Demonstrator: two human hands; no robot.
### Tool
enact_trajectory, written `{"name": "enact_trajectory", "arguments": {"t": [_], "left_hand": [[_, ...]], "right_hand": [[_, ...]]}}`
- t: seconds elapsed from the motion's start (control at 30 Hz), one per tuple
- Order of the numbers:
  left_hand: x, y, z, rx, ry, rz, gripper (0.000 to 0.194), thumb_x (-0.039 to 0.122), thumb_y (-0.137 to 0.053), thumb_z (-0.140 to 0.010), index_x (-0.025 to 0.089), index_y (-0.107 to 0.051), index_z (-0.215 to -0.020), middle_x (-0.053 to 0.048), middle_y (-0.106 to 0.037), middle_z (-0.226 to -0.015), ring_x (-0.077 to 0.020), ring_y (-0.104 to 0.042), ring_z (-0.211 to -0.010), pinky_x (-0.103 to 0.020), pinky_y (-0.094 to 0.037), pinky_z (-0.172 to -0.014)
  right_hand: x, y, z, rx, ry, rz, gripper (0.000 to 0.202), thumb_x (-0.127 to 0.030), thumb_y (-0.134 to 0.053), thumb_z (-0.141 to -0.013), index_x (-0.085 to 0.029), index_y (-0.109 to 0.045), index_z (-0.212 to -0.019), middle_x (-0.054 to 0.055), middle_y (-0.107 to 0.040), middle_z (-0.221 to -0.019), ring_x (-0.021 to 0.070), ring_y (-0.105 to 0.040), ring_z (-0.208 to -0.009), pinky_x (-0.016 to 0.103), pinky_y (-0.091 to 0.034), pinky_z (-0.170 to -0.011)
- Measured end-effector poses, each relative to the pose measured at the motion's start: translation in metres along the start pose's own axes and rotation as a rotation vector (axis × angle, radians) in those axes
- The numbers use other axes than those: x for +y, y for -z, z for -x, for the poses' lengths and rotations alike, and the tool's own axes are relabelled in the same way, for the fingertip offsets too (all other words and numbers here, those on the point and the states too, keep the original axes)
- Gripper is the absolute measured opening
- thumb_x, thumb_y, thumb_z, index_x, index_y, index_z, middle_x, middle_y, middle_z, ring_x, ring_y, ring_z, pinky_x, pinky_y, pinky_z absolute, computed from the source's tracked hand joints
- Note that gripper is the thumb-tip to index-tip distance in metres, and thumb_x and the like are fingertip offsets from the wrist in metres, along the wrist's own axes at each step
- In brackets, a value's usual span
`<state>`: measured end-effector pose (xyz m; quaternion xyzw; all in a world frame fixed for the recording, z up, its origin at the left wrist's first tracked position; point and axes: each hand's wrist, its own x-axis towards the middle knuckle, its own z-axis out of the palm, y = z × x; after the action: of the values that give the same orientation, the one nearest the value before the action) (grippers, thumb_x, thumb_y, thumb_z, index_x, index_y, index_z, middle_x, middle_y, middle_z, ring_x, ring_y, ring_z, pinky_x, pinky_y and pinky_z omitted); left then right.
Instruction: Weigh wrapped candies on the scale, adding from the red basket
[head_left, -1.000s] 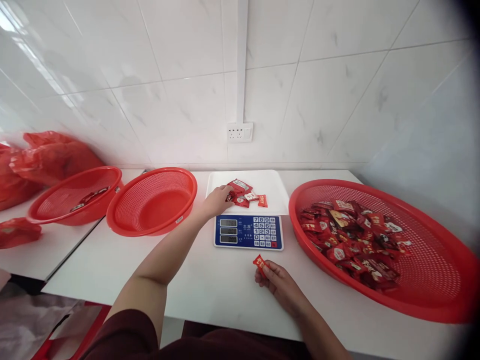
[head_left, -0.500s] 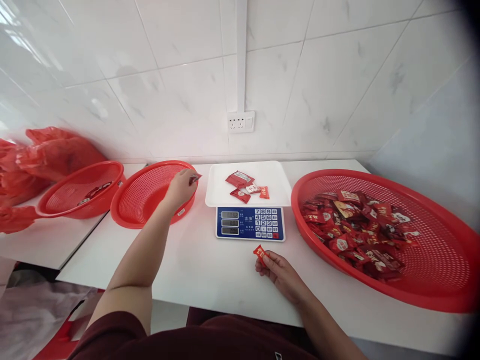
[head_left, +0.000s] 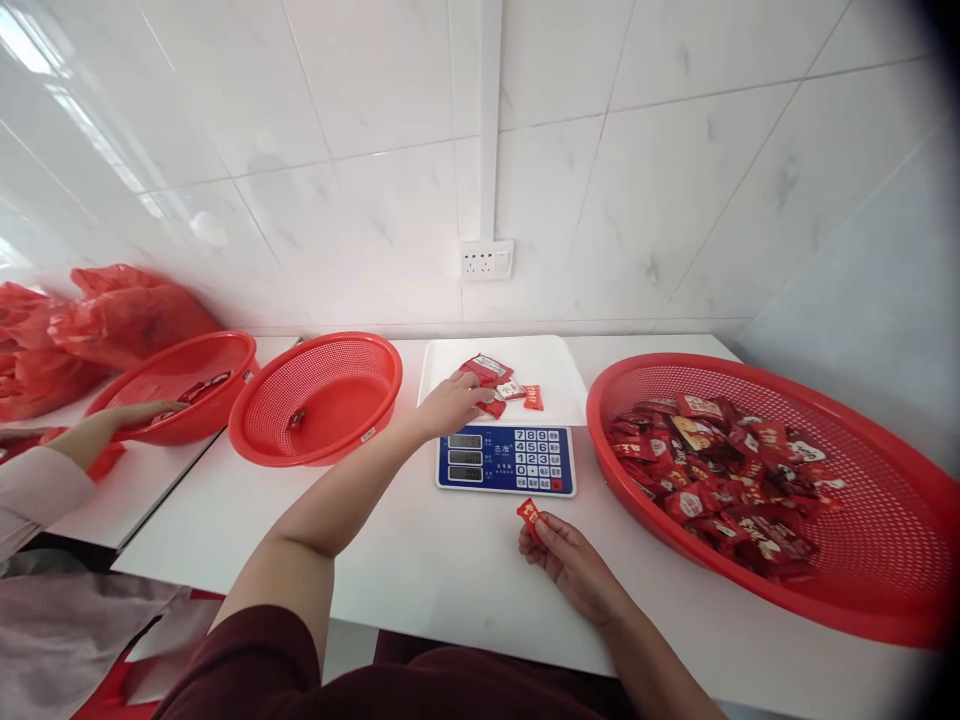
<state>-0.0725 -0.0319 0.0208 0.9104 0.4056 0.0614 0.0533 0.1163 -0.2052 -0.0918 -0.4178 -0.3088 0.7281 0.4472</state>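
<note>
My left hand point(head_left: 452, 402) is over the scale's white tray point(head_left: 559, 360), its fingers stretched out and touching or just above the small wrapped packets. Among these are a larger red packet point(head_left: 487, 370), a white-and-red packet point(head_left: 511, 390) and a small orange-red packet point(head_left: 533, 398); a dark red one point(head_left: 493, 408) is partly hidden by the fingers. My right hand point(head_left: 566, 560), low in front of the scale point(head_left: 504, 462), pinches a small red wrapped snack packet point(head_left: 529, 514) between thumb and fingers. One small packet point(head_left: 298, 418) lies in the middle red basket point(head_left: 352, 400).
At right a large red basket point(head_left: 892, 500) holds a heap of wrapped packets point(head_left: 720, 480). Farther left stand another red basket point(head_left: 217, 350) and red plastic bags point(head_left: 127, 315). A co-worker's hand point(head_left: 150, 412) reaches into that left basket. A wall socket point(head_left: 487, 260) is behind.
My left hand has moved right from the middle basket to the scale tray, leaving a small packet in the basket. A co-worker's arm has come in at left. My right hand keeps its packet.
</note>
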Motion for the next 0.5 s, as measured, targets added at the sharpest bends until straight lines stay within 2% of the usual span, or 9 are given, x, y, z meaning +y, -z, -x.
{"name": "enact_trajectory", "arguments": {"t": [0.13,0.37,0.5], "left_hand": [[0.000,-0.005,-0.012,-0.037,-0.030,-0.037,0.024,0.023,-0.050,-0.086,0.019,-0.061,-0.106,-0.011,-0.055,-0.111,-0.0265,-0.048,-0.107,-0.040,-0.042,-0.093],[-0.013,-0.004,0.012,-0.009,0.062,0.026,0.016,0.026,-0.049,-0.086,0.020,-0.057,-0.098,-0.009,-0.059,-0.107,-0.0247,-0.050,-0.107,-0.036,-0.043,-0.090],[-0.016,-0.001,0.018,-0.013,0.093,0.051,0.020,0.032,-0.049,-0.086,0.020,-0.055,-0.102,-0.008,-0.063,-0.100,-0.0248,-0.052,-0.104,-0.035,-0.045,-0.085]], "right_hand": [[0.001,0.001,0.002,0.014,0.011,0.007,0.037,-0.054,-0.073,-0.067,-0.019,-0.066,-0.076,0.003,-0.063,-0.074,0.0168,-0.056,-0.070,0.031,-0.044,-0.067],[-0.001,-0.003,0.001,-0.042,0.009,0.025,0.034,-0.051,-0.072,-0.070,-0.018,-0.066,-0.076,0.002,-0.062,-0.073,0.0157,-0.055,-0.071,0.030,-0.043,-0.068],[-0.002,-0.003,0.001,-0.047,0.007,0.056,0.035,-0.053,-0.072,-0.069,-0.018,-0.066,-0.076,0.002,-0.063,-0.073,0.0160,-0.056,-0.071,0.030,-0.044,-0.068]]}}
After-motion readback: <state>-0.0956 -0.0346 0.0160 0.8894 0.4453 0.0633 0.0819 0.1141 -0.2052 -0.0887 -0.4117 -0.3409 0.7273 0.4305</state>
